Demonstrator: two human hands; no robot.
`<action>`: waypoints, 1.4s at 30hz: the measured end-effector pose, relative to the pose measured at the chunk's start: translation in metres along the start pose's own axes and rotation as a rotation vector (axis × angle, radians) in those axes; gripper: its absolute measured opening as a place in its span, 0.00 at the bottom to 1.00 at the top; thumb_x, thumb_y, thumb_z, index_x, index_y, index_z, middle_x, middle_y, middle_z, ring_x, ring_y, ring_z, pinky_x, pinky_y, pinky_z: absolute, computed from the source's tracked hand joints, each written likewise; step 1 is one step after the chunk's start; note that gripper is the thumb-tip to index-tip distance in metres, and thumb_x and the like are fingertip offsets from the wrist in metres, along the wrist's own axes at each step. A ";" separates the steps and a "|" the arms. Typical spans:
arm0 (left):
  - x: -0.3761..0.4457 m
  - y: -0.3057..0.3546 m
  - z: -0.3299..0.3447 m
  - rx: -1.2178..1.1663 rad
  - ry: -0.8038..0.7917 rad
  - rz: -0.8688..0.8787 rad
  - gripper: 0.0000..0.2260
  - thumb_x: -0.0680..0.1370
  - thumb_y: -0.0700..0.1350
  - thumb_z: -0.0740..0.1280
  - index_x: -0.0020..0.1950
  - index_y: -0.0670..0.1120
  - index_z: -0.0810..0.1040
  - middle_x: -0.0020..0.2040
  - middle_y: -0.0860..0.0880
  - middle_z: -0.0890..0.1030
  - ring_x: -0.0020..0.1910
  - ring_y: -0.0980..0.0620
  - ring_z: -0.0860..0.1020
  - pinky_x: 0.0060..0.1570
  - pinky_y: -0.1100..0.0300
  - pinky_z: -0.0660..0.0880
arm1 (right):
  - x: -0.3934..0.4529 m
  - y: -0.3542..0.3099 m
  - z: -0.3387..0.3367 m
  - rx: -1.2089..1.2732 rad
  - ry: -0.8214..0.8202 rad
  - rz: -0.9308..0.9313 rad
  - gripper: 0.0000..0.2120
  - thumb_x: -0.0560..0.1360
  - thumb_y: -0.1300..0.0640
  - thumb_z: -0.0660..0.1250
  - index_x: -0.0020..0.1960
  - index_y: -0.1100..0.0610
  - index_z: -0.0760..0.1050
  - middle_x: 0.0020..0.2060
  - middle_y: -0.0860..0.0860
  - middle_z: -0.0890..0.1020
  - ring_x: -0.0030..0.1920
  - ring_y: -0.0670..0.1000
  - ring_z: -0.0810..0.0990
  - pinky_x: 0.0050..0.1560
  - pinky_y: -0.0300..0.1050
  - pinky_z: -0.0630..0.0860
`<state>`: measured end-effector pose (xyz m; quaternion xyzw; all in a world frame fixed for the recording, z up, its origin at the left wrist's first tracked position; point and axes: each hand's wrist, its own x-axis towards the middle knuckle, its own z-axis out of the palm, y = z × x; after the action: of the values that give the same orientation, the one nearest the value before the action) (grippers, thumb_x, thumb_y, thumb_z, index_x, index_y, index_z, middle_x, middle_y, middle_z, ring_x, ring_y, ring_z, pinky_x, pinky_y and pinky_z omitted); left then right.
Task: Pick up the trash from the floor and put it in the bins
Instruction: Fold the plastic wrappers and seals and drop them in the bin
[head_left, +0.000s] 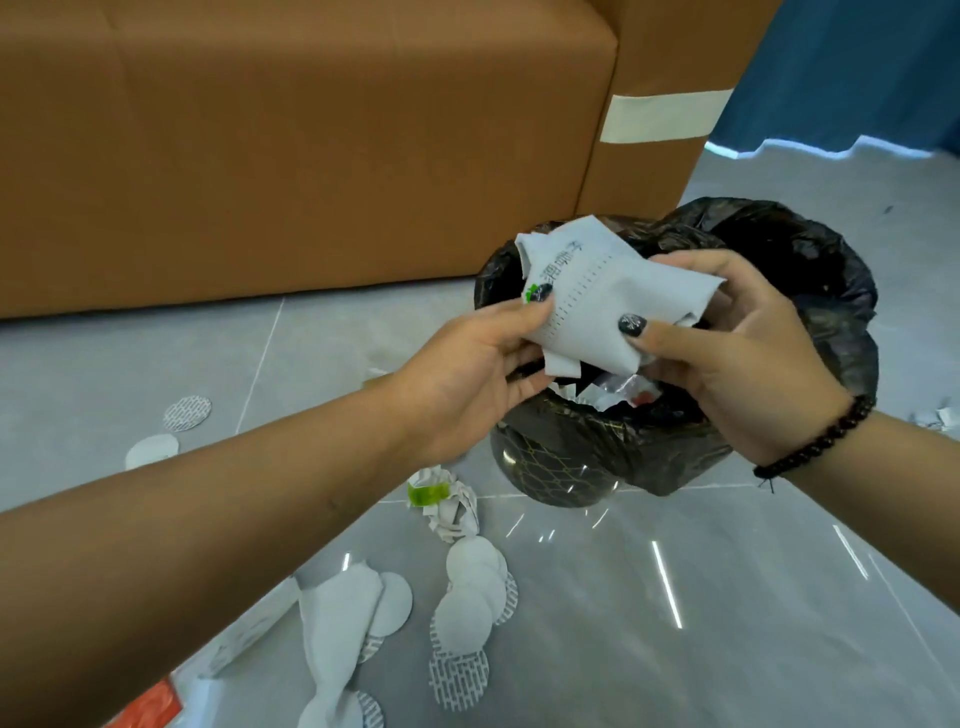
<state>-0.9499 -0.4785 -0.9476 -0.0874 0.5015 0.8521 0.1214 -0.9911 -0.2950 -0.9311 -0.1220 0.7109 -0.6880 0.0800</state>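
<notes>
A crumpled white paper wrapper (597, 291) with printed text and a green mark is held right over the mouth of a dark bin (561, 478) lined with a black bag (810, 270). My left hand (467, 374) pinches the wrapper's left side with thumb and fingers. My right hand (737, 353) grips its right side, thumb on top. Some scraps lie inside the bin below the wrapper. On the floor nearby lie a crumpled paper with a green band (441, 501), several white round pads (475, 587) and a white tissue (337, 623).
A brown sofa (311, 145) stands behind the bin, with a pale tape strip on its arm. A blue curtain (857, 67) hangs at the back right. A red and white packet (156, 701) lies at the bottom left. More paper scraps (935, 415) lie at the right edge.
</notes>
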 end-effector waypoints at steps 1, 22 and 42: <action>0.001 -0.003 -0.002 0.035 -0.003 0.009 0.10 0.80 0.43 0.62 0.60 0.45 0.76 0.54 0.49 0.81 0.54 0.52 0.78 0.52 0.59 0.76 | 0.000 0.002 -0.005 -0.009 0.009 0.009 0.20 0.65 0.72 0.72 0.48 0.50 0.76 0.50 0.52 0.80 0.50 0.61 0.81 0.45 0.58 0.80; -0.026 -0.075 -0.059 1.789 0.033 0.730 0.41 0.68 0.36 0.71 0.76 0.47 0.54 0.74 0.43 0.59 0.66 0.38 0.69 0.58 0.43 0.74 | 0.121 0.072 0.017 -1.628 -0.690 -0.013 0.23 0.70 0.64 0.68 0.62 0.51 0.70 0.56 0.56 0.75 0.53 0.57 0.76 0.51 0.54 0.78; -0.023 -0.045 -0.064 1.561 0.040 0.748 0.19 0.74 0.41 0.56 0.63 0.42 0.74 0.62 0.45 0.74 0.61 0.47 0.73 0.60 0.55 0.72 | 0.107 0.039 -0.002 -1.764 -0.613 0.259 0.38 0.73 0.42 0.68 0.74 0.59 0.57 0.62 0.57 0.75 0.58 0.56 0.76 0.57 0.50 0.76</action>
<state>-0.9130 -0.5162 -1.0096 0.1765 0.9411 0.2463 -0.1503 -1.0964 -0.3221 -0.9644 -0.2342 0.9311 0.1751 0.2180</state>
